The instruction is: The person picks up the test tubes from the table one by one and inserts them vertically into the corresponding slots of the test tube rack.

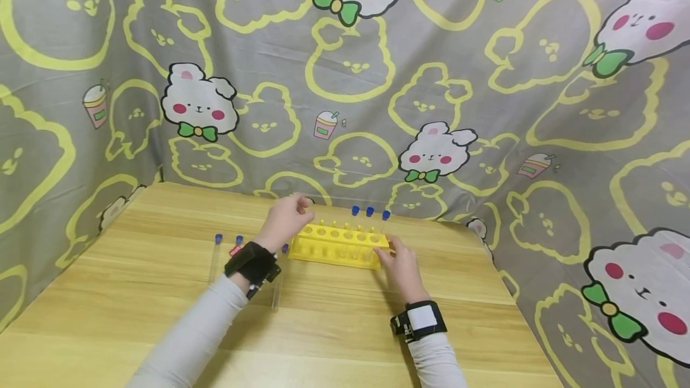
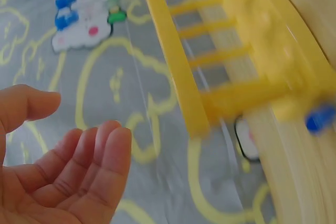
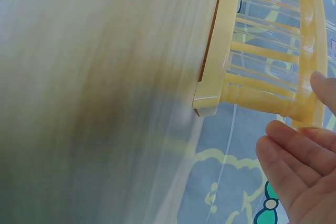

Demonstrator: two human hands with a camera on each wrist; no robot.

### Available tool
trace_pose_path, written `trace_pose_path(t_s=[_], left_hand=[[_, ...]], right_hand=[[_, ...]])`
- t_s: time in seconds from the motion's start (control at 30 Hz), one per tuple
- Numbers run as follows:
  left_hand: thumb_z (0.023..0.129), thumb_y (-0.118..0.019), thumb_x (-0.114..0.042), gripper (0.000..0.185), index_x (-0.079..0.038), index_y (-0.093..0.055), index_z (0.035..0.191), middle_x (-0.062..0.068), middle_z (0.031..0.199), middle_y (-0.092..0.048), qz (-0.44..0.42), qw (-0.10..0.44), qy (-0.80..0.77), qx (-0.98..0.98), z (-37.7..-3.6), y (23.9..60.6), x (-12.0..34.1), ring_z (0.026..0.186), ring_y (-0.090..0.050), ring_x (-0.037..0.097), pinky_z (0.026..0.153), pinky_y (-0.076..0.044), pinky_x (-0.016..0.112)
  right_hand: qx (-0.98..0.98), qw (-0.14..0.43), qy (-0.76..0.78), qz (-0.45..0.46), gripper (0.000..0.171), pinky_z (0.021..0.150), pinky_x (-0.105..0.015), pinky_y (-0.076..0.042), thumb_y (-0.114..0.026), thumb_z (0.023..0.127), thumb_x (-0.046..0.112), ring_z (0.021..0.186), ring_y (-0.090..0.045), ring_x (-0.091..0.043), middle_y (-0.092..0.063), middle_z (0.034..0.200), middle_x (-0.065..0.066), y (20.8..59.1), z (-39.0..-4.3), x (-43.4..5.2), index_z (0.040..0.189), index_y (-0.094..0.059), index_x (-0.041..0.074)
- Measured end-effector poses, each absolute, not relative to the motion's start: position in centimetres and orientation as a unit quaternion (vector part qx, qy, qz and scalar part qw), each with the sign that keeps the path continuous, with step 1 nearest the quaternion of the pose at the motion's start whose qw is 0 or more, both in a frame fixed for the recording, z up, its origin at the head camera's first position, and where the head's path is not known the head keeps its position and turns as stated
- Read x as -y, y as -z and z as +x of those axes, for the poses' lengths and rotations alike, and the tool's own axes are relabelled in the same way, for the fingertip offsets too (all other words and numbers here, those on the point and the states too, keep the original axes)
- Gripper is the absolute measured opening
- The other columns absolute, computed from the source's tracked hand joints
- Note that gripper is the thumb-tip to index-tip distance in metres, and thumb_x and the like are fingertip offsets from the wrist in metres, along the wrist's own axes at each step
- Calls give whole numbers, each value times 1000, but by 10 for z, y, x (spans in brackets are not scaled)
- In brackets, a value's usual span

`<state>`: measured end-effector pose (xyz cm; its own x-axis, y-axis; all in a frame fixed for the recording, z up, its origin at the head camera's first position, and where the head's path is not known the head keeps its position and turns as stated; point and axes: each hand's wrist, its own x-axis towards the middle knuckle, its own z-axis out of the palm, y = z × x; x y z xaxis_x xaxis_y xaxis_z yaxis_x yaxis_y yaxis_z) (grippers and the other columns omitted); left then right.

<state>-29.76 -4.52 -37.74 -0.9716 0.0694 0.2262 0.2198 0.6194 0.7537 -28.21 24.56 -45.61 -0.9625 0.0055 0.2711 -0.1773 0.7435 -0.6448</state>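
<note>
**Hands at either end of yellow tube rack**

Yellow test-tube rack standing on the wooden table, near the far edge, close to the patterned cloth backdrop. 3 blue-capped tubes upright in the rack's back row, toward its right end. Rows of round holes along the top, the rest apparently unfilled.

Left hand raised over the rack's left end, a little above and behind it. In the left wrist view, left-hand fingers loosely bent and spread, thumb apart, palm bare, nothing held; rack bars blurred just beyond the fingertips, not touching.

Right hand at the rack's right end, low on the table. In the right wrist view, right-hand fingers relaxed, nearly straight, lying right beside the rack's corner post, the uppermost fingertip against the yellow frame; hard to tell whether pressing or only brushing. No curl round the rack visible.

3 more blue-capped tubes lying flat on the table left of the rack: 1 loose tube farthest left, a second beside it, a third partly hidden under the left wrist. Black wrist strap on the left forearm, black-and-white strap on the right. Light grey sleeves on both arms.
</note>
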Motion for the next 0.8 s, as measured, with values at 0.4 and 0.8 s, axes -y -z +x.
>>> trace_pose_path(t_s=[0.4,0.8], left_hand=[[91,-59,-29,42,3,-61,118,24,111,-67,-26,75,385,920,-284,395,134,91,-67,32,79,-55,44],[89,-62,-24,29,-2,-57,71,5,62,-55,14,-5,350,937,-271,424,204,55,-48,15,51,-41,26]], right_hand=[[926,127,-353,47,54,91,-45,-54,-66,92,27,111,-64,-41,-59,128,-28,454,-281,-245,135,-51,-1],[927,123,-351,45,55,91,-46,-54,-65,93,28,112,-64,-41,-57,130,-30,455,-281,-246,137,-49,0]])
